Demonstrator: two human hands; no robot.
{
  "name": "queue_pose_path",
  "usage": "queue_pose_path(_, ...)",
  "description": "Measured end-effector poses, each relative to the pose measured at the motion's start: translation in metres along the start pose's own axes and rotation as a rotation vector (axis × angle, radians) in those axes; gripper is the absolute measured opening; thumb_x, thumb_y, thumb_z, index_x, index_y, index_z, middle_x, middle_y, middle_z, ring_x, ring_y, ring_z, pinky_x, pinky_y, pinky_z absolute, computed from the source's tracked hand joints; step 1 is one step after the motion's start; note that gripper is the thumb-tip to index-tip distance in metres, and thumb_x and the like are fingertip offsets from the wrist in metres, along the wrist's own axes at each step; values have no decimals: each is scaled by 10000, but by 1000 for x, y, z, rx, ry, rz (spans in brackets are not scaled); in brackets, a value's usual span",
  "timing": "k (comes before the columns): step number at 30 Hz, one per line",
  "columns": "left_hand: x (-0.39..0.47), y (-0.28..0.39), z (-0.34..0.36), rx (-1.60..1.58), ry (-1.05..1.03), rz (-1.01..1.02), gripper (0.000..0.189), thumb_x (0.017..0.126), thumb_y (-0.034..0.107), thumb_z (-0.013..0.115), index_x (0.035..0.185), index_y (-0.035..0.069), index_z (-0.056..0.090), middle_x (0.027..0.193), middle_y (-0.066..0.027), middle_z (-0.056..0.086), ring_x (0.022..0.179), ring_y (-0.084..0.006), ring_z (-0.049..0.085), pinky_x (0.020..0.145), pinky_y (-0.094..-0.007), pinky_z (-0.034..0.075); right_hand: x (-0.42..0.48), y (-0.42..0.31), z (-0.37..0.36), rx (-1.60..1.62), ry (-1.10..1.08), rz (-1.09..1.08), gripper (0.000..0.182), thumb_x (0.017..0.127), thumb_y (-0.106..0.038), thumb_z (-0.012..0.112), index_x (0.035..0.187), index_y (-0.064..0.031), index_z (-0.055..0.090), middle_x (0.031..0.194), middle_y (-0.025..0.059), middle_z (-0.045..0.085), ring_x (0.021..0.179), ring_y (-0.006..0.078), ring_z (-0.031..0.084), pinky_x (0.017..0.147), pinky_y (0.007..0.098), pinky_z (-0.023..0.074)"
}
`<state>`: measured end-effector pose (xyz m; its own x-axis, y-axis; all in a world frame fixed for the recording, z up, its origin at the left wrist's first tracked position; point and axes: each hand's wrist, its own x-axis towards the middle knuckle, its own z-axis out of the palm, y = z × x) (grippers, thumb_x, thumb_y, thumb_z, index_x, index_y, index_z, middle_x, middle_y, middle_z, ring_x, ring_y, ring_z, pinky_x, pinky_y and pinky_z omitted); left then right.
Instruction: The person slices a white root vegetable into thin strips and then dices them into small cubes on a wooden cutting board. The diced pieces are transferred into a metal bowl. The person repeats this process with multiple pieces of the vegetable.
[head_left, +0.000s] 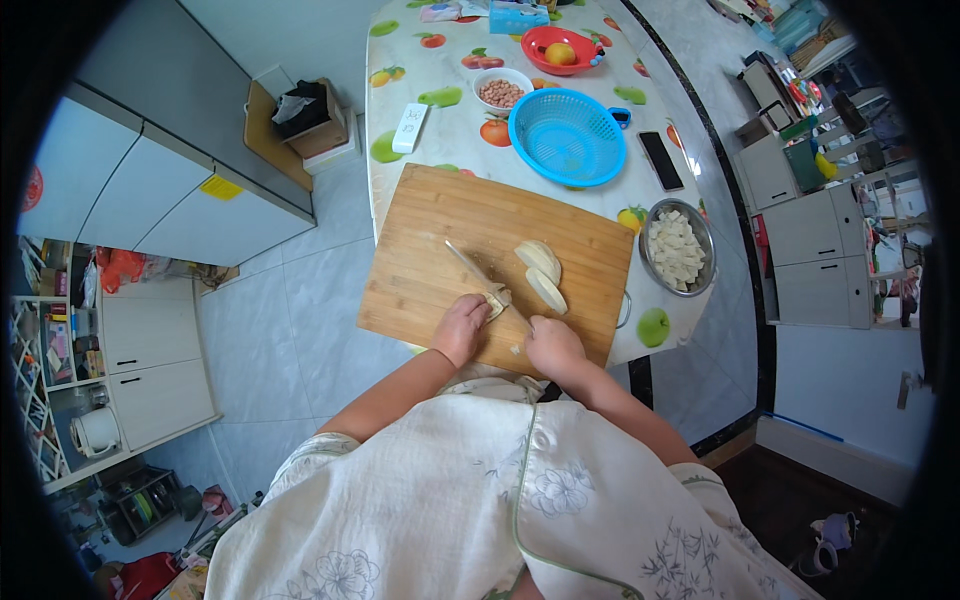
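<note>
My right hand (553, 346) is closed around the handle of a kitchen knife (468, 262), whose blade points to the upper left over a wooden cutting board (427, 217). My left hand (463, 324) holds pale vegetable pieces (495, 304) against the board, beside the blade. Thick pale slices (541, 262) lie on the board to the right of the knife; I cannot tell which vegetable they are. A small scrap lies near the board's front edge. To the right of the board, a metal bowl (676, 250) holds pale cut chunks.
Beyond the board are a blue plastic basket (567, 137), a white bowl of peanuts (502, 92), a red basin (536, 45) with a yellow fruit, a white remote control (410, 128) and a phone (661, 161). A metal handle (624, 310) sticks out from the board's right side.
</note>
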<state>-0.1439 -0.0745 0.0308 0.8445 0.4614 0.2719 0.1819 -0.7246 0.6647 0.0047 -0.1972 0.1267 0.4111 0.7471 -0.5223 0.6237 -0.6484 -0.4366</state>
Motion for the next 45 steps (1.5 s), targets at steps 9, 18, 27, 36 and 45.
queue_pose_path(9,1,-3,8,-89,60,-10,269,724,-8,630,993,1,644,1020,-161,620,962,-345,580,845,-394,493,-2,11,10,41,-127,64,240,807,-135,513,946,17,637,960,253,649,938,398,626,829,486,485)
queue_pose_path(18,3,-13,11,-43,0,-37,206,762,-8,615,962,15,662,985,-147,641,938,-341,597,822,-396,501,38,-11,28,54,-88,116,263,816,-131,509,984,3,662,1011,251,653,969,401,632,845,470,498)
queue_pose_path(27,0,-11,3,-113,1,-79,288,711,1,668,997,33,650,1065,-140,616,1023,-338,567,902,-396,473,47,-6,21,66,-89,60,257,809,-166,524,954,7,648,976,260,646,956,388,629,841,467,491)
queue_pose_path(36,-24,4,-27,-72,-22,-207,423,650,-14,713,1053,40,594,1137,-136,572,1075,-349,528,929,-406,452,-4,0,15,73,-57,47,231,841,-184,525,933,3,625,933,262,640,908,418,616,812,492,474)
queue_pose_path(45,-28,-8,-12,-87,-3,-175,350,705,-34,639,1050,5,596,1075,-185,592,1034,-378,547,913,-404,464,-12,-21,12,-101,-146,57,234,840,-119,468,984,-17,622,966,225,669,926,375,650,813,469,509)
